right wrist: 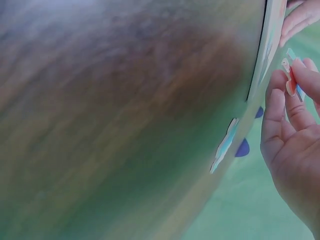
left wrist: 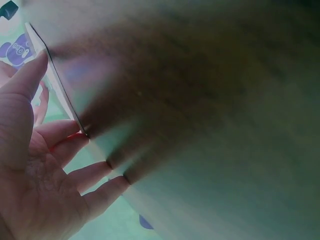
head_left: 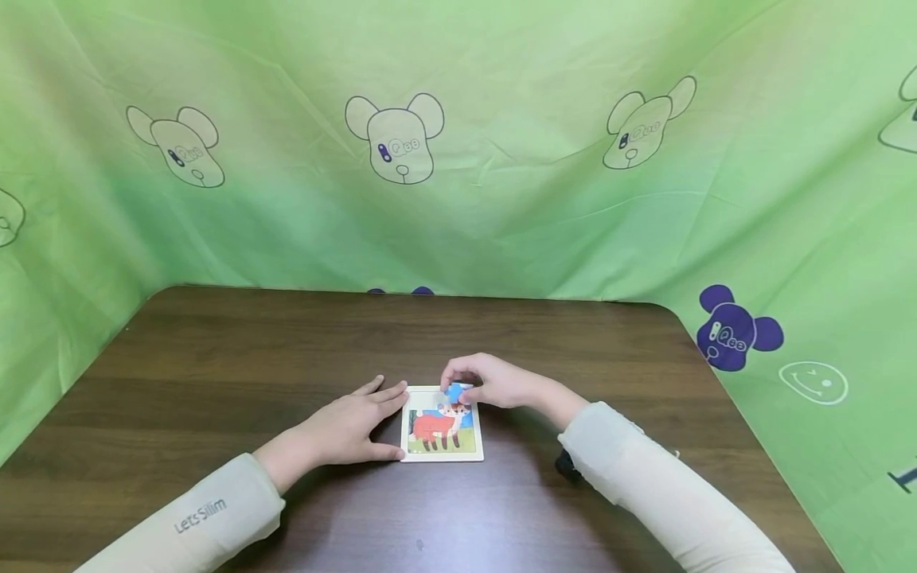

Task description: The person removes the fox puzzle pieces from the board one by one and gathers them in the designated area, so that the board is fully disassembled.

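A half-hidden blue piece [head_left: 454, 393] is pinched by the right hand [head_left: 499, 382]; the square board [head_left: 444, 458] (on wood-grained tabletop [head_left: 308, 342]) is touched by the left hand [head_left: 347, 427], spread wide.

The wood-grain tabletop [head_left: 286, 334] is glossy, the cloth backdrop [head_left: 501, 231] creased, the puzzle board [head_left: 444, 458] perhaps smooth card.

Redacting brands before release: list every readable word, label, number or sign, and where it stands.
"LetsSilim" (spelling uncertain): left sleeve
"Qee": bear heads on the green cloth
Winking smiley, no words: same cloth
Cut-off mark at the cloth's right edge: unreadable
Puzzle: no readable text
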A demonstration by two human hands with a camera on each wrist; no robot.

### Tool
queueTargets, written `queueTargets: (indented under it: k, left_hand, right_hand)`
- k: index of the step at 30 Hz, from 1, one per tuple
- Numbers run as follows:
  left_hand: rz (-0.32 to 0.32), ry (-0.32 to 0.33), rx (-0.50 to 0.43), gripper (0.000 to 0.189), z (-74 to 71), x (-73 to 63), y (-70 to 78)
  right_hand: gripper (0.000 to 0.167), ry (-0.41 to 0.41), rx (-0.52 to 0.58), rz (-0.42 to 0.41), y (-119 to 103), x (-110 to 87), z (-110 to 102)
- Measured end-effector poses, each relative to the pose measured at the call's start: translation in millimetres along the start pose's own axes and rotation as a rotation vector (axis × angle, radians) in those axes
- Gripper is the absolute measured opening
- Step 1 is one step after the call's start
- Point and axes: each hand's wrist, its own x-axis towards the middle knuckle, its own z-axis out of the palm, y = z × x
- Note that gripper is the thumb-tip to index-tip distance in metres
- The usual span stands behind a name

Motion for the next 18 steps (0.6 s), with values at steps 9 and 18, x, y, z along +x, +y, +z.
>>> queueTargets:
  k: [9,18]
  left_hand:
    - [0.016,0.003,0.017,0.083,0.5,0.1,-0.6]
    - [0.027,0.007,0.03,0.084,0.1,-0.5,-1.0]
  right_hand:
    - [0.021,0.03,-0.019,0.02,6.8,-11.8,-5.4]
    - [0.023,0.119,-0.013,0.049,16.3,-25.7,-10.5]
